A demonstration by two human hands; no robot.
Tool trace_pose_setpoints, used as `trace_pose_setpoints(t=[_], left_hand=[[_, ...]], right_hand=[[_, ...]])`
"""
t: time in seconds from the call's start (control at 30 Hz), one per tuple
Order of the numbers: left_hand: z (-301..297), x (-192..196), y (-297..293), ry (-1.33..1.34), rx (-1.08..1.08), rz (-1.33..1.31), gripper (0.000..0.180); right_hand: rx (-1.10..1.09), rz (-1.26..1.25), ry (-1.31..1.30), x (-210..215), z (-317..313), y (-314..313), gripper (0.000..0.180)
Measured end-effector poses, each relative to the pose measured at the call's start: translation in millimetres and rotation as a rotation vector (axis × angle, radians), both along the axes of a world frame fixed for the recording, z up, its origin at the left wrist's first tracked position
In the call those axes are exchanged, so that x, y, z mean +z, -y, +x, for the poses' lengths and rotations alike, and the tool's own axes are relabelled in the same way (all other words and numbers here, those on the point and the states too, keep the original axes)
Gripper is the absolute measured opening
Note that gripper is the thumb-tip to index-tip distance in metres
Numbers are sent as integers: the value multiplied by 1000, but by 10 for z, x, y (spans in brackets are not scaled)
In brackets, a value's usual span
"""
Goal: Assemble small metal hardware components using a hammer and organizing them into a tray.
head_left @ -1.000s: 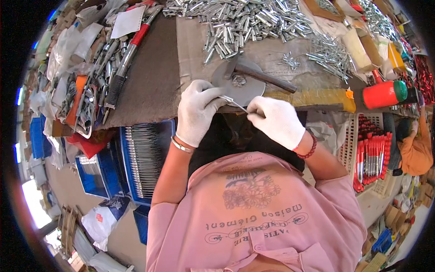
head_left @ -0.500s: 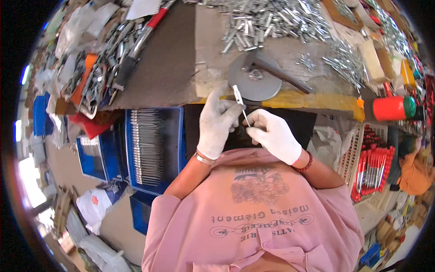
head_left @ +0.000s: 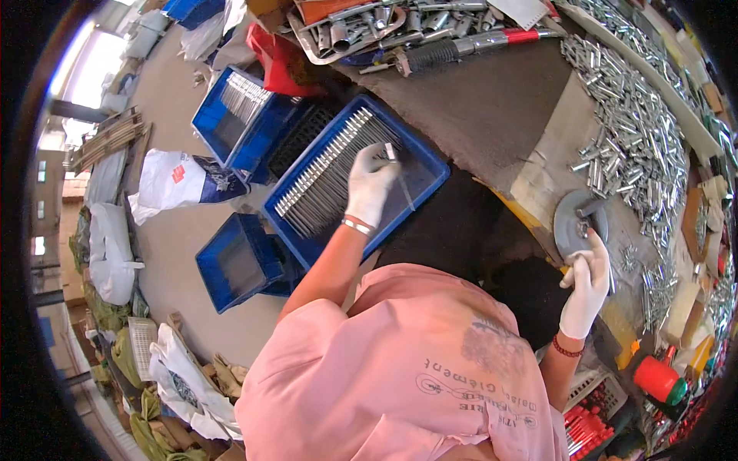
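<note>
My left hand [head_left: 371,180], in a white glove, is closed on a thin metal rod [head_left: 408,197] with a thicker silver head. It is over the right part of a blue bin [head_left: 441,170], where a row of similar rods [head_left: 327,180] lies side by side. At the bench edge my right hand [head_left: 586,288], also gloved, is curled over the handle of a hammer [head_left: 590,209], its index finger stretched along it. The hammer's head rests on a round grey disc [head_left: 565,223]; most of the handle is hidden by the hand.
Loose silver metal pieces [head_left: 623,115] are heaped on the bench. Another blue bin [head_left: 207,115] and a smaller one [head_left: 238,265] stand at the left. Tools [head_left: 415,31] lie at the back, and a basket of red-handled items [head_left: 588,426] is low on the right.
The view has turned left. My left hand has carried the rod from in front of the disc to the blue bin. The right hand has let go of it and moved to the hammer.
</note>
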State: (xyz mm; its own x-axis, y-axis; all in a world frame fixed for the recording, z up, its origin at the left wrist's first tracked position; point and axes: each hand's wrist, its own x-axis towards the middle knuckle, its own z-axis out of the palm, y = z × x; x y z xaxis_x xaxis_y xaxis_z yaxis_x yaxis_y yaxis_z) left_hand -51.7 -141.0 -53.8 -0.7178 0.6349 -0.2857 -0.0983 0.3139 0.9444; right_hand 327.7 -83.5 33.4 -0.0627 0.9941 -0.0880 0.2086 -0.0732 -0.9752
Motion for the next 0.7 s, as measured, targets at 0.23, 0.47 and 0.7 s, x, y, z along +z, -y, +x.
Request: trace_pose_setpoints(t=[0.23, 0.47, 0.7], left_hand=[[-1082, -872, -214, -279, 219, -231, 57], [-1803, -1778, -370, -679, 181, -348, 56], [-2314, -1660, 239, -1093, 129, -587, 47]], right_hand=[[-71, 13, 49, 16, -59, 13, 46], [-40, 28, 45, -34, -47, 13, 44], [86, -39, -129, -48, -67, -45, 42]])
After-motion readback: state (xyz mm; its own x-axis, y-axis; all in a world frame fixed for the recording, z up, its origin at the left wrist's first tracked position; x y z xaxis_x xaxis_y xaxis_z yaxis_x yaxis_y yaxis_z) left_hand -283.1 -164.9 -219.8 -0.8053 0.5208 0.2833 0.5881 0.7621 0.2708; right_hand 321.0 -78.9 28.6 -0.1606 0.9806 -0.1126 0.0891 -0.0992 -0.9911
